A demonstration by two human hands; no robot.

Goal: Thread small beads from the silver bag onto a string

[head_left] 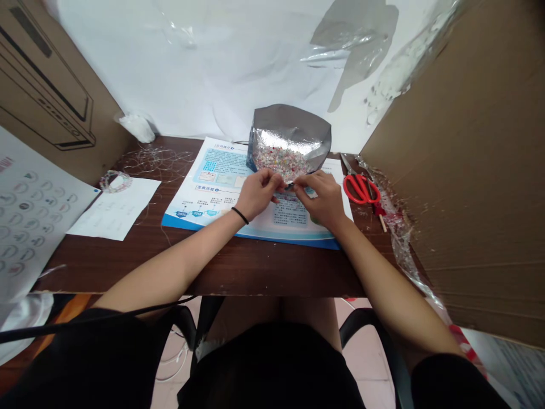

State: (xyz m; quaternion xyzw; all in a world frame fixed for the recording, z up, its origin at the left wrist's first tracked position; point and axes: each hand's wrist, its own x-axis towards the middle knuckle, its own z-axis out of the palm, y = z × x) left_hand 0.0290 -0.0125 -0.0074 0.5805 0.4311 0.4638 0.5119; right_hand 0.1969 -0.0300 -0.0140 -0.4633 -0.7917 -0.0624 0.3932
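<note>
A silver foil pouch [289, 128] lies open on the dark wooden desk [238, 264], full of small pale and coloured beads [283, 159]. My left hand [258, 193] and my right hand [321, 196] meet just in front of the pouch mouth, over a blue and white printed sheet [221, 176]. Both hands have their fingertips pinched together on something tiny that I cannot make out. A black band circles my left wrist.
Red-handled scissors [361, 188] lie right of the pouch. A beaded bracelet [114, 180] and a white paper [117, 207] sit at the left, with loose clear thread behind them. Cardboard walls [468, 170] stand on both sides. A printed sheet [29, 210] leans at far left.
</note>
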